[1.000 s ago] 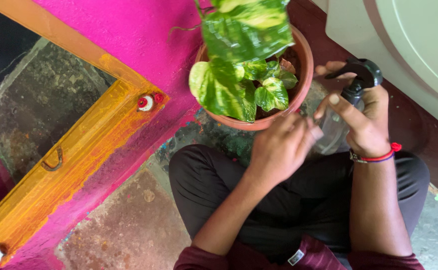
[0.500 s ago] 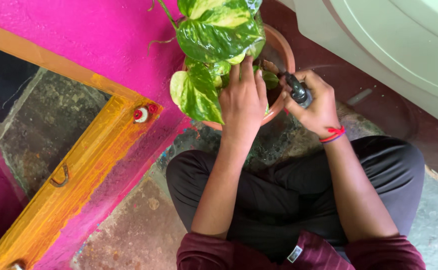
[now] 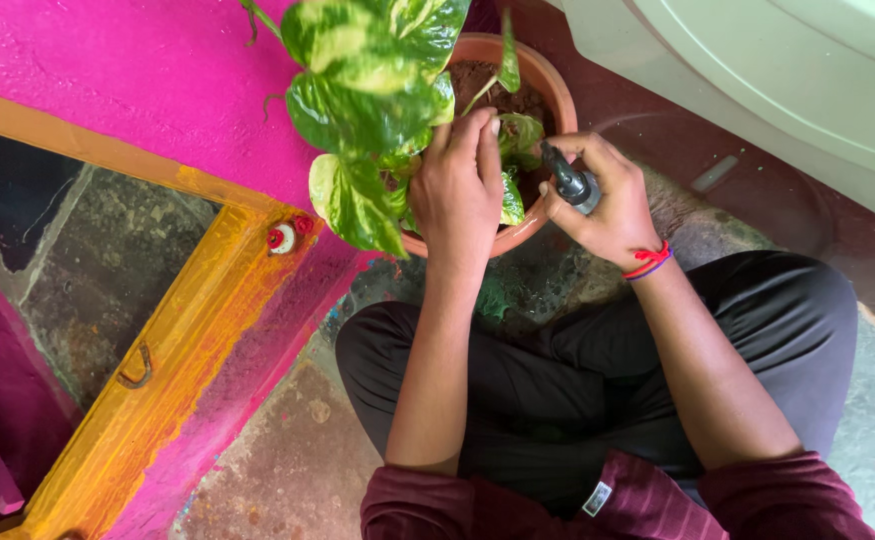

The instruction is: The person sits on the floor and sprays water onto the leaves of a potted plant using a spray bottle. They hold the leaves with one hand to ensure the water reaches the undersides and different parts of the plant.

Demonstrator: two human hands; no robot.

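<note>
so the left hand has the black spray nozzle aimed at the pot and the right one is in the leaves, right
Not quite: the hands are swapped. In the head view the right hand holds the black spray nozzle at the terracotta pot, and the left hand is in the leaves.

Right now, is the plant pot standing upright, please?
Upright: the terracotta pot shows its round rim and soil from above, leaves rising.
</note>
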